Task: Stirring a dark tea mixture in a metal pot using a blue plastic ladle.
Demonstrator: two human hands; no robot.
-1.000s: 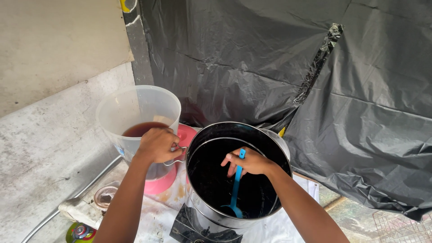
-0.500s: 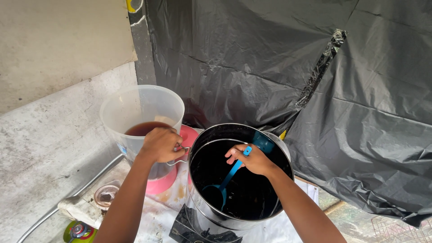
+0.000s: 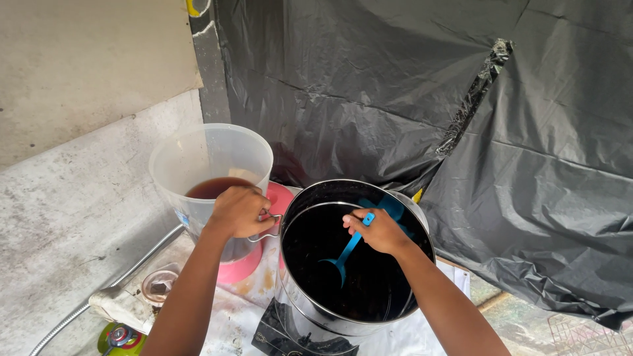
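right hand [image 3: 379,231] gripping blue ladle [image 3: 346,252], swung leftward since earlier, stirring | left hand [image 3: 239,211] clasps pot [image 3: 310,316] handle, unchanged

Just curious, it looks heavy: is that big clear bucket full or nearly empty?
Partly filled. The clear bucket stands upright with reddish-brown liquid low inside; its upper walls are bare.

Steel pot [image 3: 343,326] upright, dark liquid inside; blue ladle [image 3: 341,258] tilted, bowl submerged.

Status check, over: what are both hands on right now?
Left hand on the pot's wire handle. Right hand holds blue ladle, bowl down in steel pot. Nothing blocking.
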